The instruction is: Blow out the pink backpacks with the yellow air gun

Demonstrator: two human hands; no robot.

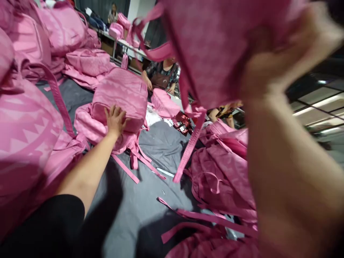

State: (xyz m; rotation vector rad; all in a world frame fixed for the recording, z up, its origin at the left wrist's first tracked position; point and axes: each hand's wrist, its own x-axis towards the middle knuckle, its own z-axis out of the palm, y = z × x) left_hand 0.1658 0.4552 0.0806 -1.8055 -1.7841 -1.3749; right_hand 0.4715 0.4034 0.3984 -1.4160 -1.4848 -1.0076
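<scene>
Left hand (115,120): arm stretched forward, palm down on the near edge of a pink backpack (120,95). Fingers spread over the fabric, grip released, resting rather than grasping. The backpack lies on its back, mid-table, on top of another flat pink bag. It is puffed out and closed; contents not visible.

Right hand (282,53): raised close to the camera, blurred. Grip clenched in the fabric of a raised bag (215,46), same pink, held up at the top of the view. Whether it is open, and what is inside, cannot be told. One long strap (189,150) dangles from it towards the table.

Table (134,208): covered in grey cloth, loose pink straps lying across the near part.

Right of the strap: heap of limp bags (223,175), darker pink, collapsed.

Left edge: stack of fuller bags (27,132) with a zigzag pattern, more piled behind them.

Far side: a co-worker (162,73) in a patterned top, hands at a flat bag (163,102). Just beside that, something red and shiny (184,123), too small to tell.

Background: another person (113,14) behind a far table (126,44) carrying more pink bags.
</scene>
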